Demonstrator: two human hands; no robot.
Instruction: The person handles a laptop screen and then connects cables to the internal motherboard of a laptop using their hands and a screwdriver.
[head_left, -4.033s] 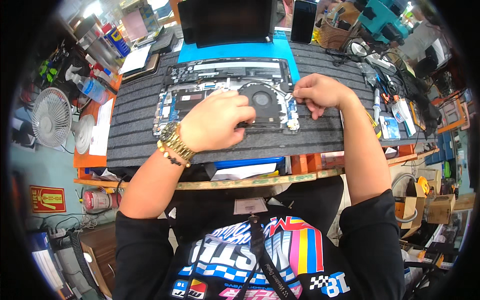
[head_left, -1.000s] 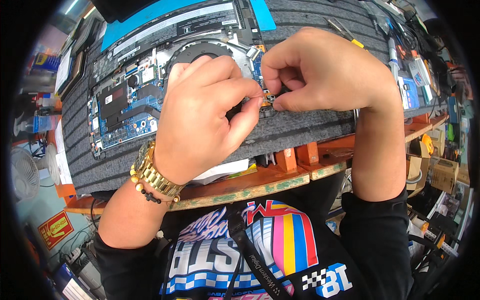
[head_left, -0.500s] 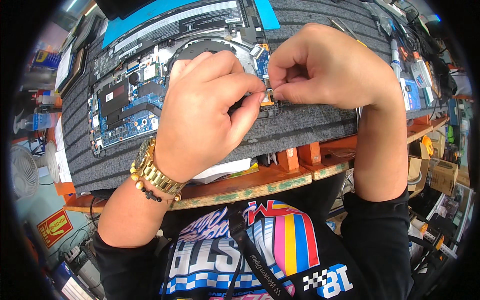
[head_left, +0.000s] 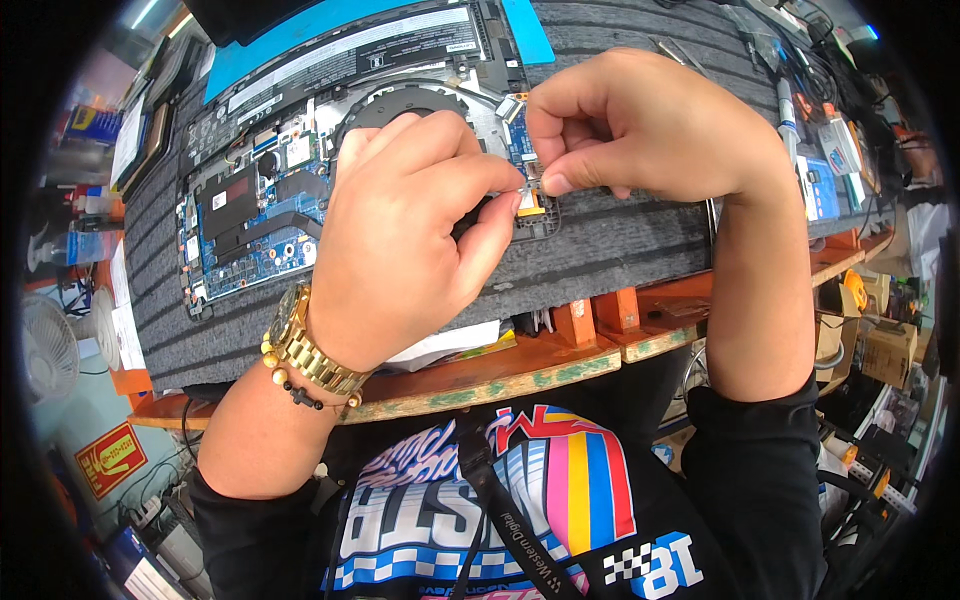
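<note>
An opened laptop [head_left: 235, 185] lies on the grey ribbed mat with its insides bare. Its black battery [head_left: 350, 58], round fan [head_left: 385, 100] and blue main board [head_left: 280, 258] show around my hands. My left hand [head_left: 405, 220] reaches over the laptop, thumb and forefinger pinched at its right edge. My right hand [head_left: 665, 130] is curled close by, thumb and forefinger together at the same corner. Between the fingertips sit a small blue circuit board [head_left: 518, 135] and an orange-yellow strip [head_left: 531, 208]. Whatever either pinch holds is too small to make out.
The grey ribbed mat [head_left: 620, 240] covers a wooden bench with a worn front edge [head_left: 500, 378]. A blue mat [head_left: 530, 30] lies behind the laptop. Slim tools [head_left: 685, 50], a blue card [head_left: 820, 190] and cables are at the right. White paper [head_left: 445, 340] sticks out below the mat.
My right hand has shifted slightly left, and its lower fingers have loosened a little. My left hand has moved slightly down and left, still pinched. The laptop stays about where it was.
</note>
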